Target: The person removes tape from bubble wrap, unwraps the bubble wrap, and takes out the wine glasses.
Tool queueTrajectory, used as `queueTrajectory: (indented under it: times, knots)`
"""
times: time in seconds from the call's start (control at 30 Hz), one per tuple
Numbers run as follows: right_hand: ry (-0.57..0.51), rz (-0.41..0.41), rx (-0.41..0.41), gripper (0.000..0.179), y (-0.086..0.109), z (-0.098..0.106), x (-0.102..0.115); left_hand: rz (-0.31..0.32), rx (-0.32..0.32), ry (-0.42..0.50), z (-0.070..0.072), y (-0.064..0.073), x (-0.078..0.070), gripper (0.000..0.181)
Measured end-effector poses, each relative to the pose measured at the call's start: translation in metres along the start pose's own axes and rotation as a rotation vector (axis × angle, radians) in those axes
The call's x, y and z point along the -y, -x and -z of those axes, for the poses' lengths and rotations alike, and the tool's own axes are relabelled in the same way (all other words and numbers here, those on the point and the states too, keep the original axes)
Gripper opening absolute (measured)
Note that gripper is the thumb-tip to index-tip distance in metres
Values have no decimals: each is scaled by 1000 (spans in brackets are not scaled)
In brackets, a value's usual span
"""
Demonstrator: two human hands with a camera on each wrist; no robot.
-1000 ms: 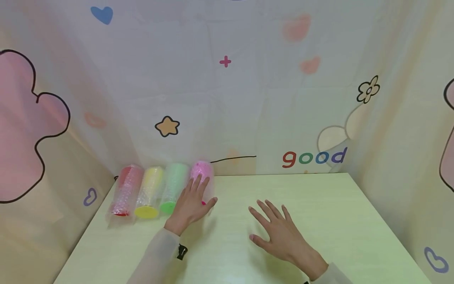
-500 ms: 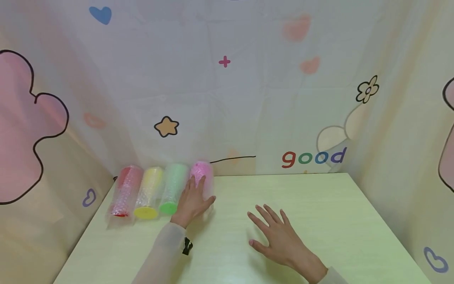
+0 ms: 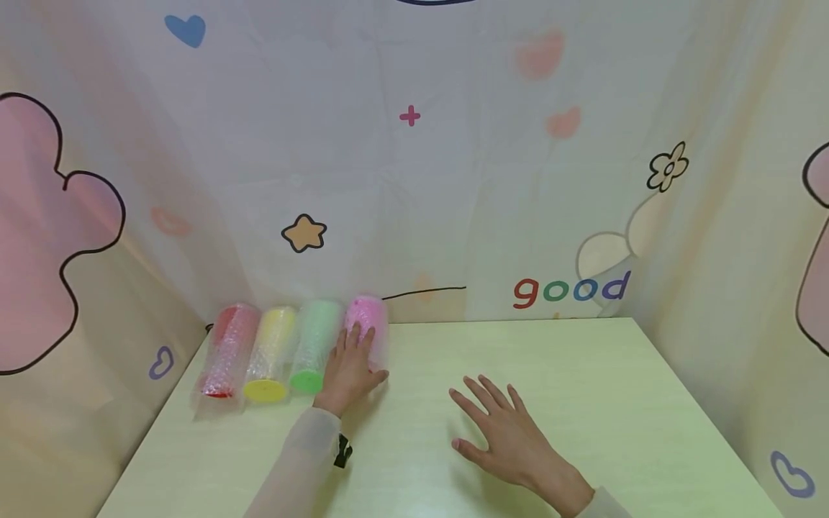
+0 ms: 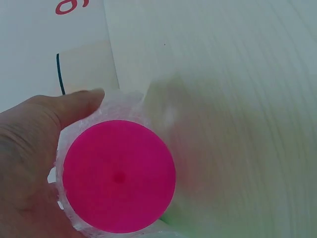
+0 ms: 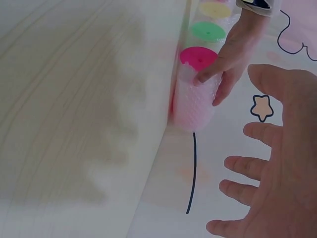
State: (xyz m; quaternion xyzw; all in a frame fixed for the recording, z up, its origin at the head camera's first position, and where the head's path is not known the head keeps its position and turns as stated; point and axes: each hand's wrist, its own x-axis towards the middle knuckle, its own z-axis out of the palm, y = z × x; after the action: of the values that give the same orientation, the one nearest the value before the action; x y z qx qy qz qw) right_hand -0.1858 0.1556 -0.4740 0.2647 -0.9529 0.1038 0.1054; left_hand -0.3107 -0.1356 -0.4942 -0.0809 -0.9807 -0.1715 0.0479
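At the back left, a pink cylinder in bubble wrap lies on its side at the right end of a row. My left hand holds it from above, thumb on its right side and fingers over the top. The left wrist view shows its flat magenta end disc, with the thumb along the wrap; most of the other fingers are hidden there. To its left lie green, yellow and red wrapped cylinders. My right hand holds nothing, its fingers spread above the table.
The pale wooden table ends at a printed cloth backdrop, which rises behind the cylinders' far ends and along both sides. The green cylinder is close beside the pink one.
My left hand has drawn its fingers closer in on the pink cylinder, the thumb coming down along its side. The cylinders and right hand have barely moved.
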Motion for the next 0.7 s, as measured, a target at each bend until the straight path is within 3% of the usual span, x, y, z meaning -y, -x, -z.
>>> queueTrajectory:
  times: [0.47,0.7]
  knots:
    - [-8,-11,-30,67,-4,0,-2,-85,-144,45,-5,6,-1,68]
    - [2,-17,-25,66,-6,2,-4,-101,-182,62,-12,10,-3,60]
